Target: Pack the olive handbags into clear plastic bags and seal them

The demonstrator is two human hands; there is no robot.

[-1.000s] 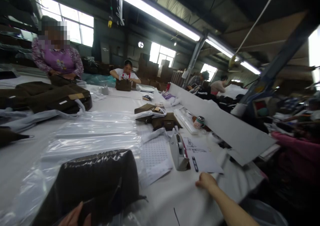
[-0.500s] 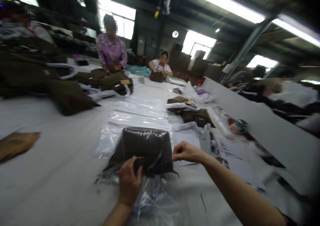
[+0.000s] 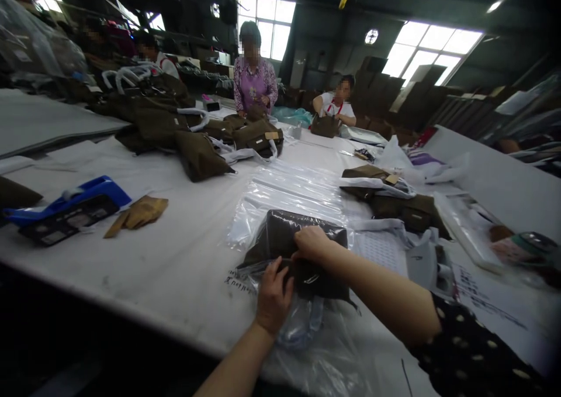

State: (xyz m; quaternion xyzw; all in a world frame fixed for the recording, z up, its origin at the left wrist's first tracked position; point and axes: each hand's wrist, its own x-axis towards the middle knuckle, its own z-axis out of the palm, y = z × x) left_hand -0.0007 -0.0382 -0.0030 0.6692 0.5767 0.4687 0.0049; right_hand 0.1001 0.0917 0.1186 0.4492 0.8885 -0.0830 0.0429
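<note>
A dark brown fabric bag (image 3: 302,242) lies on the white table inside a clear plastic bag (image 3: 302,327), with its loose film trailing toward me. My left hand (image 3: 274,297) grips the near edge of the brown bag through the plastic. My right hand (image 3: 312,244) rests higher up, its fingers curled over the top of the bag. A dark polka-dot sleeve (image 3: 473,350) covers my right forearm. The middle of the bag is partly hidden behind my hands.
Piles of brown bags with white handles (image 3: 197,151) lie on the far table, and more (image 3: 394,198) sit to the right. A blue tape dispenser (image 3: 65,207) stands at the left. Flat plastic sheets (image 3: 284,186) lie ahead. Two co-workers (image 3: 253,72) work at the back.
The view has swung left and levelled, bringing the near table edge and blue dispenser into sight. My hands have come together on the bag, with my right hand now over its top.
</note>
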